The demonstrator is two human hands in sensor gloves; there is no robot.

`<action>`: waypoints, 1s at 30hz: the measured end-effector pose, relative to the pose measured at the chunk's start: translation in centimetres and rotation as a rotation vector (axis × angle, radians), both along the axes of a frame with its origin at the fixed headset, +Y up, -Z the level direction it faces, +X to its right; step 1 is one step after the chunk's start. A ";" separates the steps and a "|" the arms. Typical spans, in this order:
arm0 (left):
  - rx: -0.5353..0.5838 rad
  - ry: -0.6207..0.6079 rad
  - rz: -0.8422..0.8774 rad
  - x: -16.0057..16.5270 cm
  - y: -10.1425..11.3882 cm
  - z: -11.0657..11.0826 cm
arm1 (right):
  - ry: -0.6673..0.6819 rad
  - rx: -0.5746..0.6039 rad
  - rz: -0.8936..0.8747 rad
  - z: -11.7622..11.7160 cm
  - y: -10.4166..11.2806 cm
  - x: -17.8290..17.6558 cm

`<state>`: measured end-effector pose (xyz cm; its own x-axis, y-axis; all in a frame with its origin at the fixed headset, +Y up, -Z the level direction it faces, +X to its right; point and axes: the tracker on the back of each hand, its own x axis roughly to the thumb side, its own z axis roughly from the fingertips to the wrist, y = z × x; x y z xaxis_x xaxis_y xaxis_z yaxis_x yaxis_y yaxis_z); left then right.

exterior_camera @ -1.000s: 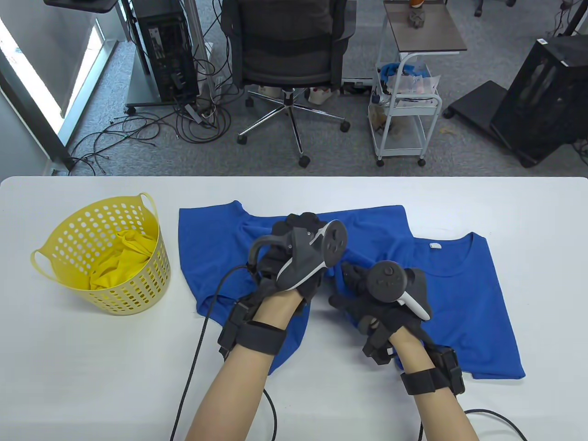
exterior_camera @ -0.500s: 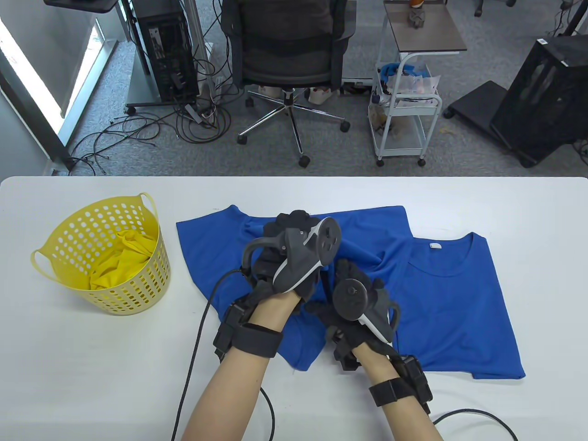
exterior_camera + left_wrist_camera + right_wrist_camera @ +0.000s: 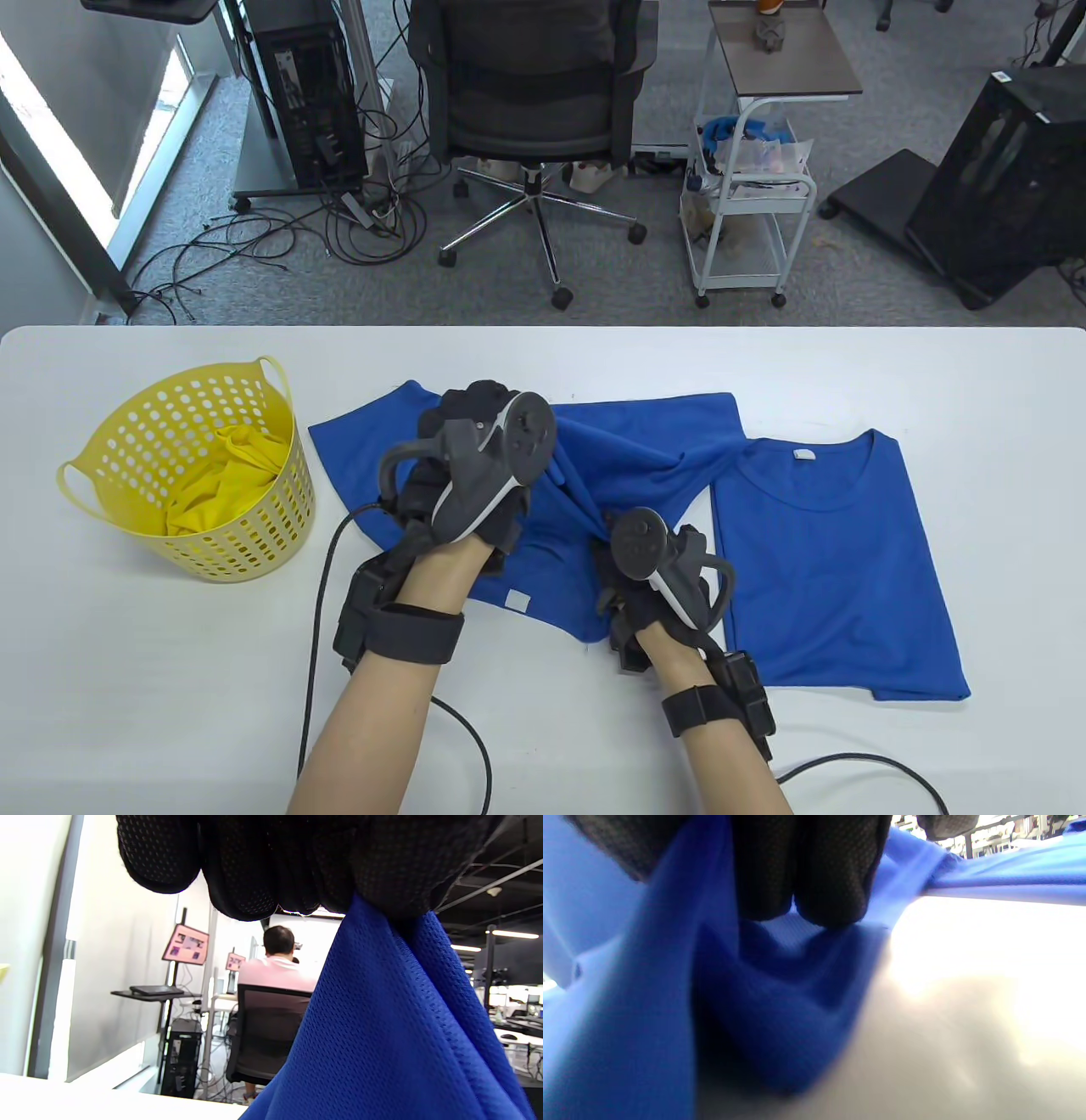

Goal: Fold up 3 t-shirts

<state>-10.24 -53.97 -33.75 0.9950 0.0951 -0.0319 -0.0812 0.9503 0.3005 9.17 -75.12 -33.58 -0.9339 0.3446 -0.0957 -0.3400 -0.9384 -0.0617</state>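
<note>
Both your gloved hands grip a rumpled blue t-shirt (image 3: 628,450) mid-table, beside a second blue shirt (image 3: 836,560) lying flat.

Your left hand (image 3: 475,463) bunches fabric in curled fingers (image 3: 254,870); your right hand (image 3: 649,573) seems to pinch a fold, though its view is blurred. The mesh is light, limp and slippery, so take hems or shoulder seams.

obstacles: yellow basket (image 3: 204,475) left, flat blue shirt (image 3: 831,560) right | free: bare worktop (image 3: 1001,407) far edge and right end
</note>
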 end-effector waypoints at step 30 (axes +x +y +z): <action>-0.512 0.129 -0.029 -13.1 -9.3 4.2 | 0.361 0.037 0.188 3.6 9.4 5.8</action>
